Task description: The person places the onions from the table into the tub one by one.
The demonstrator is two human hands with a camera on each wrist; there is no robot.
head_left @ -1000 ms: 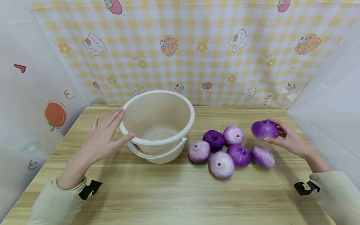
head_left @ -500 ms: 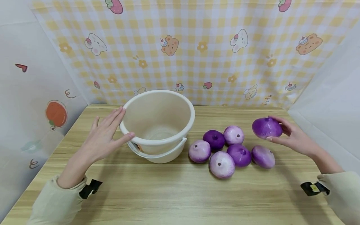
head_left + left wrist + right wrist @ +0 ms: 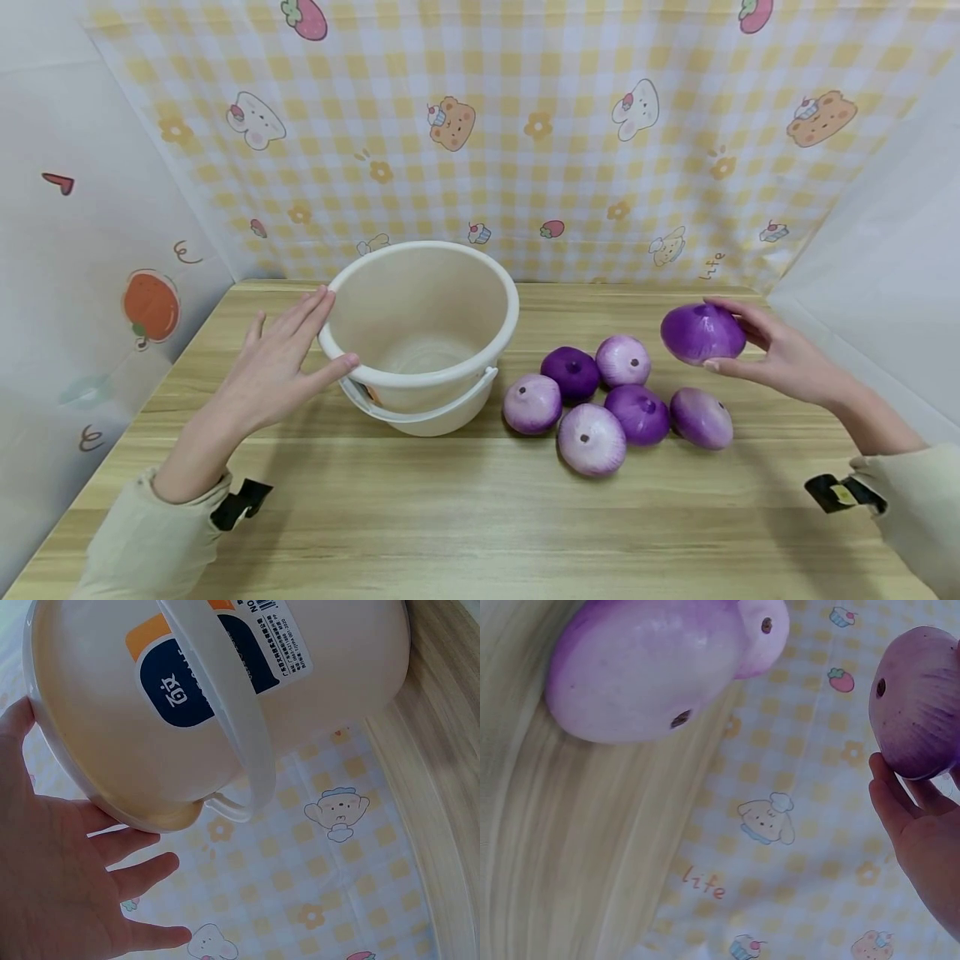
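Observation:
My right hand (image 3: 787,360) grips a purple onion (image 3: 702,335) between thumb and fingers, holding it up over the right side of the table. In the right wrist view the onion (image 3: 919,705) shows its pale underside with a dark root spot. My left hand (image 3: 272,360) rests against the left rim of a white bucket (image 3: 431,400), fingers extended and spread, thumb at the front of the rim. The bucket stands upright with its handle hanging down in front, and its visible inside holds nothing. In the left wrist view a blue and orange label (image 3: 176,686) shows on its side.
Several more onions, such as a pale one (image 3: 592,440) and a dark purple one (image 3: 570,372), sit clustered right of the bucket. A purple-white onion (image 3: 702,418) lies at their right end. A checked cloth (image 3: 495,167) hangs behind the wooden table (image 3: 420,517).
My right hand with the onion has risen a little, shifting slightly right and then back left. My left hand and the bucket stay where they were.

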